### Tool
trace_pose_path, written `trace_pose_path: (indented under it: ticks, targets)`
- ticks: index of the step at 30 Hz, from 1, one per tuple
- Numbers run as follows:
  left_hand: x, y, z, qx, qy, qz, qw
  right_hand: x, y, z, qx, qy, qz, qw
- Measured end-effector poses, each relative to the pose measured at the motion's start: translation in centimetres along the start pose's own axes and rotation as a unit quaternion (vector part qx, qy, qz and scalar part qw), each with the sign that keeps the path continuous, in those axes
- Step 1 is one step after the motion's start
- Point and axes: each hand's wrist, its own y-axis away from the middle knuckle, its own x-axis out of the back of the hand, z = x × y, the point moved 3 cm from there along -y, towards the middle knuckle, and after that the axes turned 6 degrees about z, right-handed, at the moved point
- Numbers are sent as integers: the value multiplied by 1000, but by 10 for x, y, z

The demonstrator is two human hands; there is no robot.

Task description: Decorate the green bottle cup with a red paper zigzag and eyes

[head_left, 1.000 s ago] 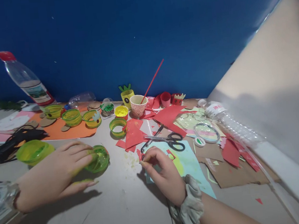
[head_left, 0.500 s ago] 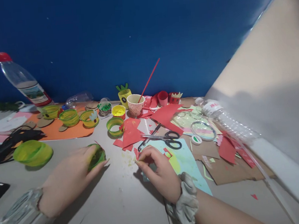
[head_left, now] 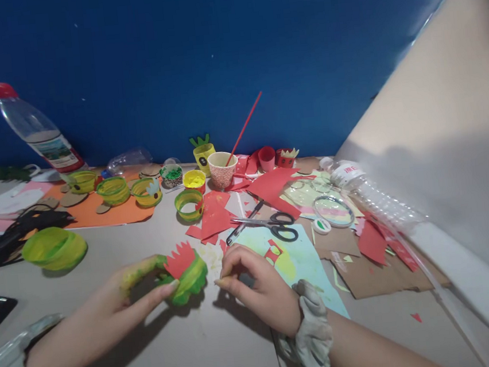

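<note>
My left hand grips a green-and-yellow painted cup ring between thumb and fingers. On its near-left side stands a jagged red paper piece, and its lower edge is scalloped. Yellow-green paint stains that hand's index finger. My right hand is closed in a pinch just right of the ring, apart from it; anything between its fingertips is too small to make out. Under and beyond my right hand lies a light-blue sheet with a yellow patch. Black-handled scissors and a pen lie just beyond it.
More painted rings stand along the back, with a yellow paint cup and a patterned cup holding a red stick. Red paper scraps and cardboard lie right. Black cables and a bottle are left.
My left hand has brought the painted ring to the right and nearer, turning it so the red jagged piece shows. My right hand stays pinched, almost in place.
</note>
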Motion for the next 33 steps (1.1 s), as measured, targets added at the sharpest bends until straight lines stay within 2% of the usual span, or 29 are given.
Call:
trace_pose_path:
  ticks: [3, 7, 15, 23, 33]
  targets:
    - [-10, 2, 0, -19, -17, -69, 997, -3, -2, -3, -39, -60, -53, 996]
    - [-20, 2, -2, -6, 20, -121, 992, -6, -3, -5, -78, -85, -55, 992]
    - [-27, 4, -8, 11, 61, -116, 991, -15, 0, -6, -97, -86, -60, 990]
    - [-31, 12, -10, -37, -20, -64, 997, -18, 0, -11, -63, -55, -72, 994]
    - [-35, 18, -22, -50, -47, -76, 995, -20, 2, -12, -53, -34, -92, 994]
